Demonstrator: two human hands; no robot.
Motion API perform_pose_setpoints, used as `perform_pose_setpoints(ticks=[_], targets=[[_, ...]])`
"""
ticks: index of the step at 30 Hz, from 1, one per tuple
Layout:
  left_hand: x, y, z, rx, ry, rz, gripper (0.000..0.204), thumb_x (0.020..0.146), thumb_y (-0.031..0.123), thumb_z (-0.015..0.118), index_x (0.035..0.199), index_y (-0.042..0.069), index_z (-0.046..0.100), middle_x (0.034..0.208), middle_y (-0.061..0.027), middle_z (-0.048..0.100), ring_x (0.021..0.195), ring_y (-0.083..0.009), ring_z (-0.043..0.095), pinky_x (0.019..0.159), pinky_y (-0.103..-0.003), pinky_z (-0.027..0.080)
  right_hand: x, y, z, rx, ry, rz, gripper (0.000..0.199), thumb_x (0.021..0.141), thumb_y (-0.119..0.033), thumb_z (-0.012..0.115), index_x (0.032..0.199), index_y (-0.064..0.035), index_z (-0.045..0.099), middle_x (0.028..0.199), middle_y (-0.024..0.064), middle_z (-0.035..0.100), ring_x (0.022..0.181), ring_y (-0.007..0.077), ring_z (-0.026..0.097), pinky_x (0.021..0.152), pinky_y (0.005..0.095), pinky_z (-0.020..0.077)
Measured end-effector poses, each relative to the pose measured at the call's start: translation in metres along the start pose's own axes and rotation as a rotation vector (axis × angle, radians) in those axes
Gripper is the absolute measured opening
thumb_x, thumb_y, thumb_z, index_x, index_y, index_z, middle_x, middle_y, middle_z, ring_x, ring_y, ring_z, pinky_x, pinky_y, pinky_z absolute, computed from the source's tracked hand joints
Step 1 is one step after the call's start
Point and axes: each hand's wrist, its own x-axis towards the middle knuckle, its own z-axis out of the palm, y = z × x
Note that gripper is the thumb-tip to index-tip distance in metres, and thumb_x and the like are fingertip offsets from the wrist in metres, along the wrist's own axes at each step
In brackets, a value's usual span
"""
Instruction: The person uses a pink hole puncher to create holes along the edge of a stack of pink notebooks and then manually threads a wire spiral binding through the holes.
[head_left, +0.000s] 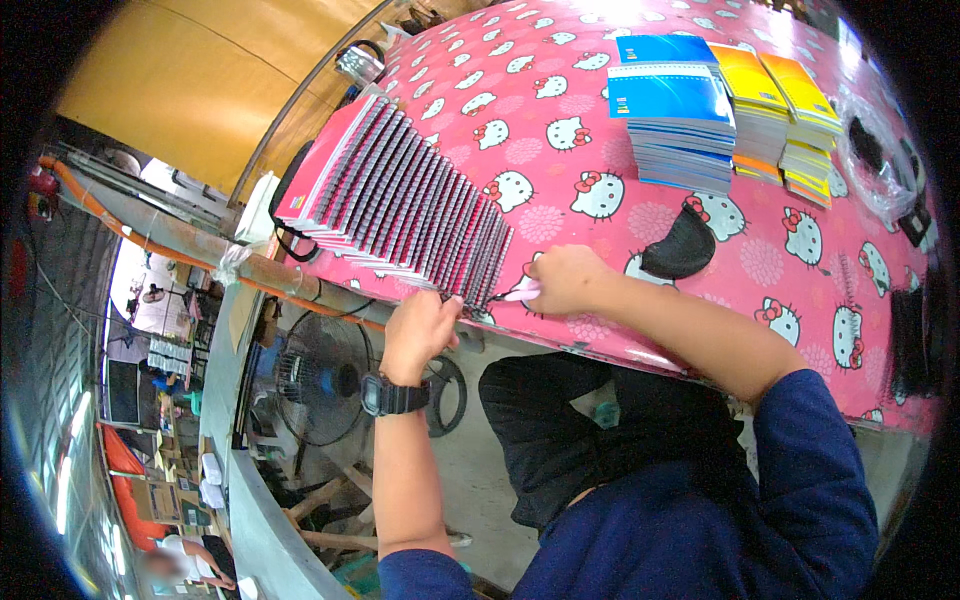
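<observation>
Right now my two hands meet at the near end of a long fanned row of notebooks (400,195), in the middle left of the picture. The notebooks have pink covers and wire spirals. They lie one over the next like fallen dominoes, so each spiral edge shows. I think they are spread this way so I can get at each one in turn.

The long row runs from the upper left down toward the middle of the picture, ending at the desk's (560,140) near edge. Each spiral crosses the row and points up and to the right.

My left hand (418,330) sits at the desk's edge, just under the last notebook. Its fingers are curled and touch that end of the row, holding it steady I guess. I wear a dark watch (392,396) on that wrist.

My right hand (565,280) is closed around a small pink tool (522,292). The tip points left, at the last spiral. I cannot tell what kind of tool it is.

The desk has a pink cloth with white cats on it. Well apart, in the upper right, stand stacks of blue notebooks (675,120) and yellow notebooks (785,115). A black mask (680,250) lies between them and my right hand. A fan (315,380) stands below the desk, on the left.
</observation>
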Motion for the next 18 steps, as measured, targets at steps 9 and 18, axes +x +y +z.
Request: perform_pose_setpoints(ticks=[9, 18], targets=[[-0.023, -0.014, -0.023, -1.051, -0.364, 0.314, 0.03, 0.091, 0.028, 0.048, 0.086, 0.001, 0.06, 0.052, -0.0019, 0.052, 0.045, -0.0088, 0.045, 0.047, -0.021, 0.037, -0.013, 0.036, 0.012, -0.382, 0.321, 0.067, 0.062, 0.072, -0.049, 0.061, 0.115, -0.0056, 0.052, 0.121, 0.0161, 0.047, 0.118, 0.0338, 0.039, 0.097, 0.058, 0.0282], [-0.035, 0.093, 0.033, -0.086, 0.214, 0.438, 0.031, 0.074, 0.025, 0.066, 0.096, 0.005, 0.06, 0.083, -0.0173, 0.062, 0.082, -0.034, 0.06, 0.071, -0.043, 0.047, -0.058, 0.014, 0.015, 2.116, -0.293, 0.23, 0.05, 0.092, -0.051, 0.038, 0.111, -0.0062, 0.052, 0.1, 0.0098, 0.059, 0.08, 0.0211, 0.061, 0.072, 0.0373, 0.0487]])
